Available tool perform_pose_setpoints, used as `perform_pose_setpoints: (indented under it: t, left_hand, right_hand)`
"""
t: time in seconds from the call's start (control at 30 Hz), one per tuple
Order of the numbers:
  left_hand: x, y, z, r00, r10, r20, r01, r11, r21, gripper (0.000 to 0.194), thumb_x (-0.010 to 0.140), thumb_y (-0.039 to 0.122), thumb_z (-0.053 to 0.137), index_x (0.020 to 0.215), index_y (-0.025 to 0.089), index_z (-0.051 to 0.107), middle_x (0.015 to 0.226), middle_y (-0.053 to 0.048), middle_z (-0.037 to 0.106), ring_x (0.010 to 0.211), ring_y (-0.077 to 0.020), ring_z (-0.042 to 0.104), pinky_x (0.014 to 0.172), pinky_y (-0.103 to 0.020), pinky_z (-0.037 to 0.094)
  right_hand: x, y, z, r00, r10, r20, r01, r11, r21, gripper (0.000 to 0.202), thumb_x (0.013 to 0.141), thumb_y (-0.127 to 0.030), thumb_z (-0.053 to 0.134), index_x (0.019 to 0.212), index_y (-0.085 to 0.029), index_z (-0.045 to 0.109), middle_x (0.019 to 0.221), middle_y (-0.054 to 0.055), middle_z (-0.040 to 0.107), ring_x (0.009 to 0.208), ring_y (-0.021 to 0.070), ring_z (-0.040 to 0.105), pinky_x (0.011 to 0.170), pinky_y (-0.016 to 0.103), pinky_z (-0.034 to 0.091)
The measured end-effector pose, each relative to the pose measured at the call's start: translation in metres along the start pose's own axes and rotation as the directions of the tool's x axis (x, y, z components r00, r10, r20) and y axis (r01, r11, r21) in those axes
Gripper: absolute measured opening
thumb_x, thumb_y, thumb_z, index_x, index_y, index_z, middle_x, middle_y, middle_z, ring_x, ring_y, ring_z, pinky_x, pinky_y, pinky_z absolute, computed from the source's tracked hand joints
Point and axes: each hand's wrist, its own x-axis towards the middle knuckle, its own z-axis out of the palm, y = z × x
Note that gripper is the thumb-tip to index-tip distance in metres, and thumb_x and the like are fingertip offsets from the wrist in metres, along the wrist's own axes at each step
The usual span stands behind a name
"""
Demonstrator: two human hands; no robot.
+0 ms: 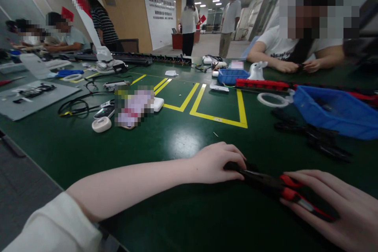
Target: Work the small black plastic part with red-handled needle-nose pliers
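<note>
Long-nose pliers (pixel 265 180) with red and black handles lie across my right hand (pixel 333 201), its fingers wrapped round the handles. Their jaws point left toward my left hand (pixel 223 163). My left hand is closed, thumb and fingers pinching a small black part (pixel 233 166). The plier tips meet this part at my fingertips; whether the jaws grip it I cannot tell. Both hands are low over the green table (pixel 165 216). To the right, beyond my right hand, lies a heap of black pieces (pixel 315 136).
A blue bin (pixel 336 112) stands at right, near a white ring roll (pixel 273 100) and a long red strip (pixel 262 84). Left of centre are a phone (pixel 134 106), a white case (pixel 102 125) and black cables (pixel 75 104). A co-worker (pixel 295 47) sits opposite.
</note>
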Motion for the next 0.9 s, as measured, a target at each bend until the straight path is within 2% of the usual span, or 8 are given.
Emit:
perform_pose_setpoints:
  t: [0.1, 0.17, 0.27, 0.43, 0.67, 0.8, 0.9]
  left_hand:
    - [0.0, 0.001, 0.0, 1.0, -0.012, 0.005, 0.012, 1.0, -0.003, 0.013, 0.091, 0.026, 0.069, 0.101, 0.018, 0.067, 0.121, -0.007, 0.064, 0.111, -0.0211, 0.062, 0.097, -0.035, 0.048]
    - [0.0, 0.002, 0.001, 1.0, 0.003, 0.005, -0.003, 1.0, -0.002, 0.014, 0.091, 0.026, 0.069, 0.101, 0.018, 0.068, 0.121, -0.007, 0.064, 0.11, -0.021, 0.062, 0.096, -0.035, 0.048]
    - [-0.001, 0.003, 0.001, 1.0, 0.014, -0.008, -0.014, 1.0, -0.004, 0.015, 0.091, 0.027, 0.069, 0.102, 0.016, 0.068, 0.118, -0.007, 0.064, 0.107, -0.0206, 0.062, 0.093, -0.034, 0.049]
    - [-0.002, 0.005, 0.002, 1.0, -0.026, -0.007, 0.027, 0.999, 0.029, 0.019, 0.088, 0.031, 0.073, 0.101, 0.018, 0.068, 0.115, -0.005, 0.063, 0.103, -0.0203, 0.062, 0.089, -0.034, 0.047]
    - [-0.003, 0.011, 0.0, 0.998, -0.057, 0.001, 0.056, 0.991, 0.123, 0.031, 0.082, 0.047, 0.077, 0.096, 0.021, 0.067, 0.111, -0.001, 0.063, 0.105, -0.0217, 0.059, 0.091, -0.038, 0.039]
    - [-0.004, 0.016, 0.001, 0.997, -0.07, -0.012, 0.071, 0.979, 0.191, 0.037, 0.082, 0.051, 0.075, 0.102, 0.021, 0.066, 0.108, -0.002, 0.064, 0.101, -0.0225, 0.06, 0.088, -0.038, 0.042]
    - [-0.005, 0.017, 0.003, 0.999, -0.046, -0.019, 0.049, 0.976, 0.212, 0.038, 0.084, 0.046, 0.075, 0.111, 0.02, 0.064, 0.113, -0.004, 0.063, 0.101, -0.0222, 0.06, 0.087, -0.037, 0.046]
  right_hand:
    - [0.004, 0.0, -0.009, 0.989, -0.15, 0.011, 0.15, 0.987, -0.055, 0.033, 0.089, -0.049, 0.056, 0.111, -0.025, 0.063, 0.101, 0.005, 0.07, 0.074, 0.0191, 0.071, 0.061, 0.031, 0.058]
    - [0.007, -0.001, -0.014, 0.984, -0.177, 0.002, 0.177, 0.981, -0.083, 0.033, 0.09, -0.048, 0.055, 0.11, -0.023, 0.062, 0.099, 0.006, 0.069, 0.075, 0.0196, 0.07, 0.062, 0.032, 0.056]
    - [0.008, -0.003, -0.017, 0.985, -0.171, 0.001, 0.171, 0.982, -0.083, 0.034, 0.09, -0.048, 0.057, 0.112, -0.023, 0.061, 0.1, 0.007, 0.069, 0.077, 0.0213, 0.069, 0.064, 0.034, 0.056]
    - [0.006, -0.004, -0.017, 0.996, -0.083, -0.025, 0.082, 0.996, -0.022, 0.034, 0.089, -0.041, 0.058, 0.119, -0.027, 0.058, 0.105, 0.008, 0.068, 0.086, 0.0267, 0.068, 0.071, 0.041, 0.053]
    - [0.008, -0.004, -0.02, 0.989, -0.123, -0.086, 0.114, 0.988, -0.1, 0.038, 0.089, -0.039, 0.059, 0.12, -0.018, 0.058, 0.106, 0.012, 0.066, 0.088, 0.0265, 0.065, 0.075, 0.04, 0.049]
    - [0.01, -0.004, -0.02, 0.988, -0.129, -0.091, 0.119, 0.987, -0.107, 0.038, 0.088, -0.039, 0.059, 0.12, -0.019, 0.058, 0.103, 0.011, 0.068, 0.088, 0.0278, 0.066, 0.076, 0.042, 0.047]
    - [0.009, -0.004, -0.022, 0.993, -0.092, -0.08, 0.085, 0.993, -0.086, 0.039, 0.087, -0.04, 0.061, 0.122, -0.024, 0.057, 0.103, 0.01, 0.069, 0.09, 0.0296, 0.066, 0.078, 0.045, 0.047]
